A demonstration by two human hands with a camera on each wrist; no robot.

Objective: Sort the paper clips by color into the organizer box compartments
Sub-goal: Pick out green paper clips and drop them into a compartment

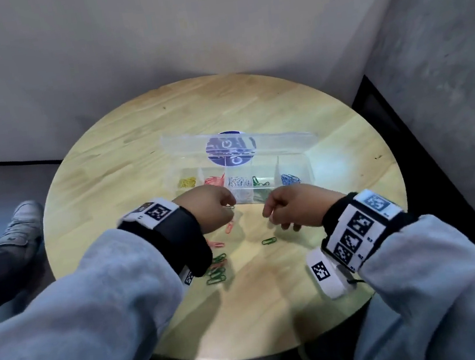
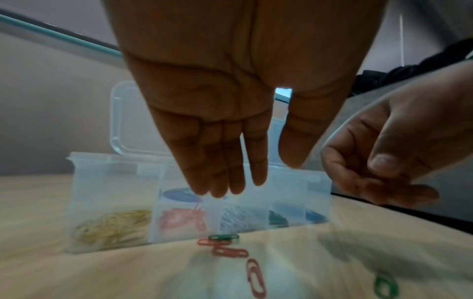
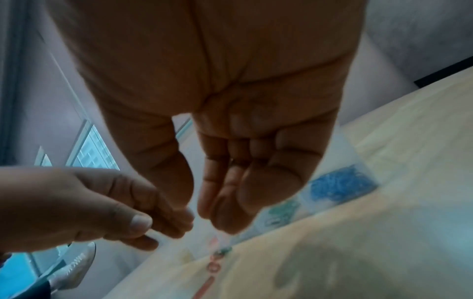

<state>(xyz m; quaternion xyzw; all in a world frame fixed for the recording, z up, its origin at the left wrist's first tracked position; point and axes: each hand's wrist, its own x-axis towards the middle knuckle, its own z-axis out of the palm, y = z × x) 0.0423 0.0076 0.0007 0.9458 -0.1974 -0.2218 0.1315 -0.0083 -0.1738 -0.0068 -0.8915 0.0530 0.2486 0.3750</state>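
The main risk, as I judge it, is a clip dropped into the wrong compartment, because the dividers of the organizer box (image 1: 294,158) are thin and clear and the green and white sections are direct neighbours. Also the red clips (image 2: 229,251) and a green clip (image 2: 223,237) on the round table (image 1: 124,152) lie touching each other just before the box wall, so the fingers could take two colours at once. The left hand (image 1: 207,211) hangs over these clips with straight, relaxed fingers and holds nothing in the wrist view. The right hand (image 1: 291,206) has loosely bent fingers; I see no clip in it. In the box, from left to right, lie yellow clips (image 1: 187,182), red, white clips (image 1: 239,182), green and blue clips (image 1: 290,178). Its lid (image 1: 183,144) stands open behind. More green and red clips (image 1: 216,268) are still loose near the left wrist.
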